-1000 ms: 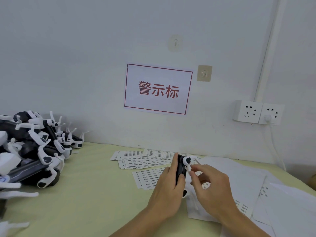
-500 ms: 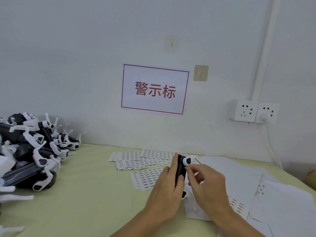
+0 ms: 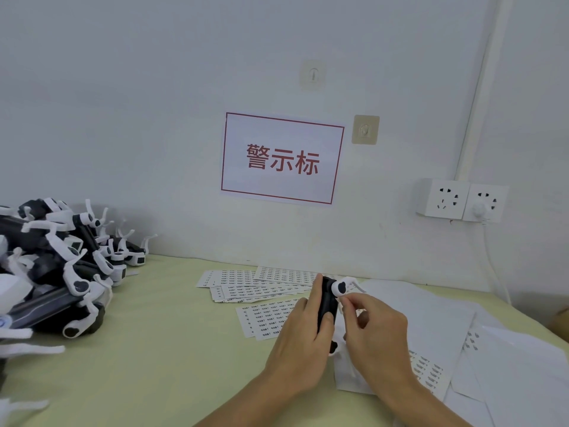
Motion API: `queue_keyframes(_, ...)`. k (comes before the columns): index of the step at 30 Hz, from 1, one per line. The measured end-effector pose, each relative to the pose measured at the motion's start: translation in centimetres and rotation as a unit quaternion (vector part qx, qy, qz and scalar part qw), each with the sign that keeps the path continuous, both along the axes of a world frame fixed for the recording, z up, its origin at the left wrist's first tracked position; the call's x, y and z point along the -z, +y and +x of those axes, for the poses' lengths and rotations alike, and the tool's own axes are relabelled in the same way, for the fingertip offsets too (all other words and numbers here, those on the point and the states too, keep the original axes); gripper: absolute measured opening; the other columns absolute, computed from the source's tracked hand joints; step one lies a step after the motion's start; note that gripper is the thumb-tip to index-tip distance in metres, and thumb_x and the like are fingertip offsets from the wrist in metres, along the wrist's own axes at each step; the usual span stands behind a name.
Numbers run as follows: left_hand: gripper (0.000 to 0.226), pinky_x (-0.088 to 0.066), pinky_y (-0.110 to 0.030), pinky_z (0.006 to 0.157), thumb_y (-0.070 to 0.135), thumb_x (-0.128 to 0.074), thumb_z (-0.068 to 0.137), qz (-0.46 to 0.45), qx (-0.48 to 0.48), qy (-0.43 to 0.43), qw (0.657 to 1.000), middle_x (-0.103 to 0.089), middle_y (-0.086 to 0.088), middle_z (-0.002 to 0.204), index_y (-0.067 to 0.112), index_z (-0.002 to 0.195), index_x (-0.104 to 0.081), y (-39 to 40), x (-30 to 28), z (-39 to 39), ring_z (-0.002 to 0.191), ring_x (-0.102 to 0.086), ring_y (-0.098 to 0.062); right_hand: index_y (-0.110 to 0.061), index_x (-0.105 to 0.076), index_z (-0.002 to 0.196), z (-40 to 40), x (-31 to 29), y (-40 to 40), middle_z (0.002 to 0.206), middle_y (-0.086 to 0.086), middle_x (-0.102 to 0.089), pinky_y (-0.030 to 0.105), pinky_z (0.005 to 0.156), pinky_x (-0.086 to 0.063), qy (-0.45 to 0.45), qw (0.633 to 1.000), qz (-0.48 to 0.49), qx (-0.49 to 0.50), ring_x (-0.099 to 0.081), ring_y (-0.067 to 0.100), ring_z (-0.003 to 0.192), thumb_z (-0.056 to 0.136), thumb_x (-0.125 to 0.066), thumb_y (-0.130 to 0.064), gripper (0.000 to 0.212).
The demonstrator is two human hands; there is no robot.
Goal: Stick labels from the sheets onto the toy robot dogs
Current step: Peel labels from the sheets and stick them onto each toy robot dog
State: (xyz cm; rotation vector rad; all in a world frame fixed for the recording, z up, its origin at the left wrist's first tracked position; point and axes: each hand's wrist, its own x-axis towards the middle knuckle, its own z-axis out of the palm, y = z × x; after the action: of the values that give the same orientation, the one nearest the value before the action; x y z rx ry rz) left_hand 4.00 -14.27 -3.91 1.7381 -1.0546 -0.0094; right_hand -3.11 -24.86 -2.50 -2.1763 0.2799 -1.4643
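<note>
My left hand (image 3: 300, 340) grips a black and white toy robot dog (image 3: 328, 298), held upright over the pale green table (image 3: 160, 349). My right hand (image 3: 374, 332) is right beside it, thumb and forefinger pinched together against the dog's side near a white leg; a label between them is too small to make out. Sheets of small printed labels (image 3: 264, 315) lie fanned out on the table just behind and left of my hands. A heap of several more toy robot dogs (image 3: 58, 272) sits at the left edge.
Blank white backing sheets (image 3: 437, 328) overlap on the table to the right. On the wall hang a red-bordered sign (image 3: 281, 158), two hooks and a double socket (image 3: 462, 200) with a white cable running down.
The view has shifted slightly. My right hand's fingers have closed in and pinch against the dog's side. My left hand keeps the same grip on the dog.
</note>
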Motion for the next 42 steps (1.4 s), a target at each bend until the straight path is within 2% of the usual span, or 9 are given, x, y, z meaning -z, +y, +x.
queue_keyframes(4, 0.063, -0.053, -0.041, 0.091, 0.041, -0.028, 0.098, 0.008, -0.007, -0.001, 1.0, -0.048, 0.007, 0.11, 0.053, 0.154, -0.001, 0.1, -0.2, -0.1, 0.102, -0.053, -0.011, -0.048, -0.06, 0.071, 0.0, -0.5, 0.6, 0.073, -0.023, -0.066, 0.011, 0.049, -0.043, 0.008, 0.995, 0.095, -0.017, -0.06, 0.01, 0.044, 0.091, -0.067, -0.013, 0.04)
queue_keyframes(9, 0.061, -0.052, -0.042, 0.093, 0.038, -0.03, 0.101, 0.007, -0.017, 0.005, 1.0, -0.049, 0.006, 0.111, 0.05, 0.155, -0.004, 0.2, -0.4, -0.2, 0.102, -0.053, -0.013, -0.026, -0.068, 0.072, -0.2, -0.9, 0.7, 0.07, -0.018, -0.068, 0.013, 0.046, -0.045, 0.016, 0.979, 0.199, -0.03, -0.061, 0.012, 0.04, 0.093, -0.065, -0.016, 0.023)
queue_keyframes(13, 0.058, -0.046, -0.017, 0.064, 0.018, -0.035, 0.106, -0.051, -0.017, 0.08, 0.995, -0.049, 0.003, 0.093, 0.047, 0.154, -0.019, 0.4, -0.7, 0.2, 0.071, -0.048, -0.004, -0.013, -0.07, 0.079, -1.2, -1.9, -1.6, 0.067, 0.001, -0.07, 0.009, 0.042, -0.042, -0.004, 0.963, 0.269, -0.028, -0.063, 0.018, 0.04, 0.094, -0.063, -0.014, 0.016)
queue_keyframes(18, 0.069, -0.038, -0.008, 0.051, 0.012, -0.038, 0.102, -0.117, -0.035, 0.171, 0.978, -0.059, 0.029, 0.066, 0.08, 0.095, -0.05, 0.8, -1.3, 0.6, 0.054, -0.05, 0.007, -0.013, -0.073, 0.077, -2.0, -2.7, -1.9, 0.072, 0.005, -0.071, 0.026, 0.049, -0.052, 0.063, 0.94, 0.292, -0.164, -0.064, 0.026, 0.049, 0.093, -0.065, -0.012, 0.019)
queue_keyframes(23, 0.056, -0.04, -0.006, 0.049, 0.015, -0.044, 0.1, -0.101, -0.107, 0.184, 0.972, -0.057, 0.009, 0.088, 0.064, 0.079, -0.059, 0.8, -2.0, 0.8, 0.059, -0.056, 0.008, -0.012, -0.076, 0.078, -1.7, -2.7, -1.3, 0.077, 0.01, -0.071, 0.027, 0.05, -0.051, 0.101, 0.905, 0.346, -0.227, -0.065, 0.028, 0.054, 0.092, -0.067, -0.012, 0.016)
queue_keyframes(28, 0.034, -0.03, -0.025, 0.101, 0.022, -0.051, 0.101, -0.051, -0.215, 0.021, 0.975, -0.044, 0.009, 0.116, 0.03, 0.133, -0.055, 1.2, -1.7, 1.9, 0.119, -0.04, -0.009, -0.015, -0.076, 0.076, -1.8, -2.6, -1.5, 0.075, 0.01, -0.071, 0.027, 0.051, -0.05, 0.104, 0.908, 0.345, -0.216, -0.064, 0.024, 0.055, 0.091, -0.068, -0.012, 0.017)
queue_keyframes(33, 0.013, -0.037, -0.022, 0.087, 0.017, -0.064, 0.094, -0.1, -0.136, -0.059, 0.984, -0.061, 0.016, 0.09, 0.027, 0.087, -0.069, 1.1, -3.8, 0.1, 0.1, -0.048, -0.003, -0.019, -0.075, 0.074, -1.8, -2.7, -1.4, 0.071, 0.006, -0.068, 0.025, 0.052, -0.048, 0.1, 0.919, 0.314, -0.215, -0.062, 0.02, 0.056, 0.09, -0.069, -0.014, 0.018)
queue_keyframes(36, 0.009, -0.045, -0.019, 0.076, 0.02, -0.069, 0.091, -0.096, -0.061, -0.019, 0.993, -0.067, 0.018, 0.082, 0.023, 0.084, -0.075, 0.3, -4.5, -1.4, 0.087, -0.058, -0.004, -0.02, -0.075, 0.075, -1.8, -2.9, -1.2, 0.07, 0.005, -0.068, 0.023, 0.053, -0.047, 0.091, 0.923, 0.297, -0.226, -0.061, 0.019, 0.057, 0.091, -0.067, -0.013, 0.02)
queue_keyframes(42, 0.016, -0.049, -0.017, 0.061, 0.011, -0.071, 0.089, -0.127, -0.097, 0.086, 0.983, -0.072, 0.009, 0.069, 0.021, 0.078, -0.078, -0.1, -4.9, -1.6, 0.067, -0.065, -0.008, -0.017, -0.076, 0.073, -1.8, -3.2, -0.8, 0.066, 0.001, -0.068, 0.021, 0.051, -0.047, 0.053, 0.933, 0.285, -0.212, -0.062, 0.018, 0.055, 0.089, -0.07, -0.011, 0.018)
